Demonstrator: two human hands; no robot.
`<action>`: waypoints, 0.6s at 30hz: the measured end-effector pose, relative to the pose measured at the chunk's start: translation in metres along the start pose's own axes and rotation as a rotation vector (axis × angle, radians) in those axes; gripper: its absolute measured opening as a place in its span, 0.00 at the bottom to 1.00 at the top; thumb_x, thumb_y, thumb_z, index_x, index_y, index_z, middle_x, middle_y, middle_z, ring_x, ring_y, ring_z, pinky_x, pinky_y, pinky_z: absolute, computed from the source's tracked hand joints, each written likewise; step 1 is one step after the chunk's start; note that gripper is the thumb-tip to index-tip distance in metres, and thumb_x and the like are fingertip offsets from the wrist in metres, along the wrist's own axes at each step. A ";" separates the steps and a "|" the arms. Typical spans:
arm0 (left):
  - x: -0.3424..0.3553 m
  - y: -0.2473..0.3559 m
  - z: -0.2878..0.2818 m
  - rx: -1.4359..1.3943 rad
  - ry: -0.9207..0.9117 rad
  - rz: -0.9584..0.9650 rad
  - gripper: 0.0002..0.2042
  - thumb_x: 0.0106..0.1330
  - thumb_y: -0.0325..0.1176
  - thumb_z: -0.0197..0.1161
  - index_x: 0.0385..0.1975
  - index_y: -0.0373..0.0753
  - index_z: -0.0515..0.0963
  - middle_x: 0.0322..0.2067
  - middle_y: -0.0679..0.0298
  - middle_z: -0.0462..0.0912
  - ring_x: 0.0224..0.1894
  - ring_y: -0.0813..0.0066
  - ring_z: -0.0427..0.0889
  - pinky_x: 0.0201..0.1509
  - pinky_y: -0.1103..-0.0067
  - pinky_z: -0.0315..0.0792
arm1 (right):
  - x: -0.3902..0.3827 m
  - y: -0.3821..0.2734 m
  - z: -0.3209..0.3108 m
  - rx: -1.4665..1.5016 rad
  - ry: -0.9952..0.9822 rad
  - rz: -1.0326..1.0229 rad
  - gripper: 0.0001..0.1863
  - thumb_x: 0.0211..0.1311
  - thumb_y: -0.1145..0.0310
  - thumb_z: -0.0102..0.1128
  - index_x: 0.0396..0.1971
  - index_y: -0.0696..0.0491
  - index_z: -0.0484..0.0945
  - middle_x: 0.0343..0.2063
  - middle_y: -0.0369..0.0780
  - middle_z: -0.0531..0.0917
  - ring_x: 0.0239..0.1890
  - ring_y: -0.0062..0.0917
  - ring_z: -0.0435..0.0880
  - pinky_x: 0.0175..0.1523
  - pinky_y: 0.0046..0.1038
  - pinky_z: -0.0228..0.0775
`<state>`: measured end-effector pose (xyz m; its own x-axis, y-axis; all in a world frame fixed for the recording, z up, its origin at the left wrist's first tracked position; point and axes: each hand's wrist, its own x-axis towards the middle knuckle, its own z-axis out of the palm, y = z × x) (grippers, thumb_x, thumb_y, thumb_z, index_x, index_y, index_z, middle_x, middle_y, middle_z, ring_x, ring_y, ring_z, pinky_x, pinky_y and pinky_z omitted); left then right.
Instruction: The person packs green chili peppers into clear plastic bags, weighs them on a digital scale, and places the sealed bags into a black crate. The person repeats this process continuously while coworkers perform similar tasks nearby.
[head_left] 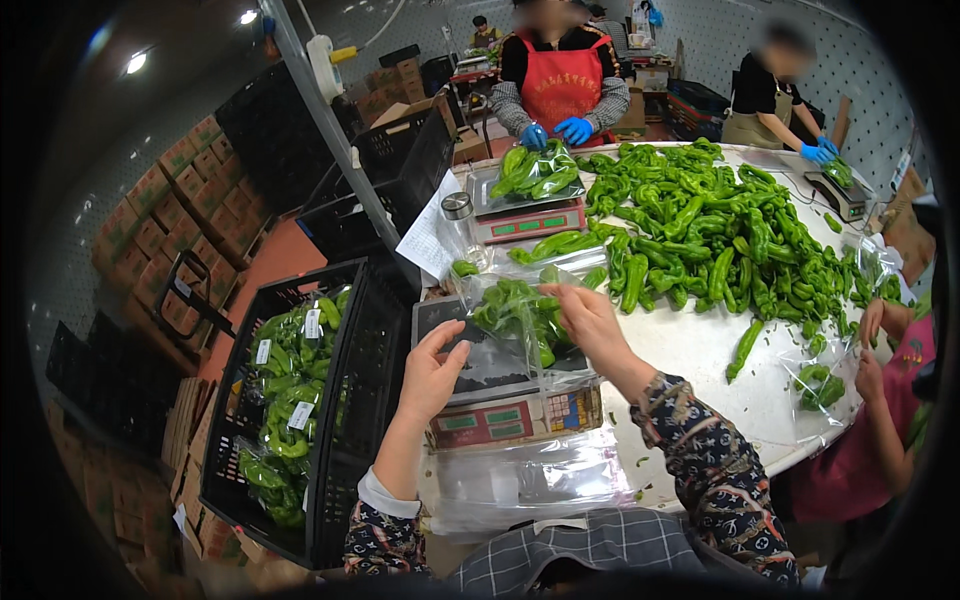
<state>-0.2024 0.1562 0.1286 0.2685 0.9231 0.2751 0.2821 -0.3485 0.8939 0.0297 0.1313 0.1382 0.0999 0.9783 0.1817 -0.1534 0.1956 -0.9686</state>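
A clear plastic bag [560,375] of green peppers [515,310] lies on the dark plate of a weighing scale [480,425] in front of me. My right hand [595,325] is over the bag's right side, thumb and fingers closed on its film. To the left of the bag, my left hand [432,372] hovers above the scale plate, its fingers apart and nothing in them. Flat clear bags [525,475] lie stacked on the table just below the scale.
Left of the table, a black crate [335,420] holds bagged, labelled peppers. Loose green peppers [700,235] are heaped at right. Across stands a person in a red apron [562,80] at another scale [525,215]; a bottle [458,215] is beside it. Other people work at right.
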 end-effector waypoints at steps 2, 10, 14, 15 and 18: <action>-0.007 -0.006 0.003 -0.039 0.022 -0.038 0.15 0.60 0.31 0.58 0.46 0.32 0.73 0.49 0.59 0.72 0.44 0.78 0.73 0.40 0.83 0.71 | -0.019 -0.010 -0.018 -0.118 -0.070 0.116 0.16 0.64 0.61 0.46 0.39 0.57 0.78 0.12 0.26 0.65 0.15 0.09 0.59 0.19 0.14 0.49; -0.026 -0.007 0.037 -0.113 0.197 0.030 0.17 0.60 0.31 0.56 0.49 0.34 0.70 0.47 0.56 0.73 0.47 0.72 0.72 0.45 0.80 0.68 | -0.157 -0.011 -0.177 -0.029 0.029 0.456 0.07 0.53 0.71 0.56 0.26 0.59 0.77 0.12 0.29 0.69 0.14 0.12 0.63 0.19 0.15 0.51; -0.029 0.009 0.053 0.070 0.223 0.173 0.21 0.60 0.36 0.55 0.52 0.33 0.66 0.50 0.52 0.70 0.53 0.62 0.68 0.55 0.73 0.61 | -0.189 -0.013 -0.184 0.023 0.126 0.420 0.07 0.52 0.73 0.56 0.30 0.60 0.77 0.13 0.29 0.70 0.15 0.11 0.64 0.20 0.14 0.52; -0.029 0.013 0.056 0.133 0.223 0.216 0.22 0.61 0.36 0.55 0.53 0.32 0.65 0.50 0.52 0.70 0.54 0.61 0.67 0.56 0.72 0.60 | -0.187 -0.015 -0.174 -0.050 0.082 0.447 0.08 0.52 0.73 0.56 0.32 0.60 0.77 0.14 0.29 0.70 0.16 0.10 0.64 0.20 0.14 0.52; -0.031 0.005 0.066 0.132 0.248 0.223 0.24 0.61 0.36 0.54 0.55 0.32 0.63 0.53 0.51 0.67 0.56 0.58 0.64 0.60 0.70 0.55 | -0.161 -0.010 -0.120 -0.232 -0.057 0.447 0.10 0.52 0.73 0.56 0.36 0.59 0.77 0.14 0.29 0.70 0.16 0.09 0.64 0.20 0.14 0.52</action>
<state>-0.1485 0.1155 0.1010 0.1095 0.8276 0.5505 0.3629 -0.5488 0.7530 0.1335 -0.0367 0.0979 0.0196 0.9664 -0.2563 0.0540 -0.2570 -0.9649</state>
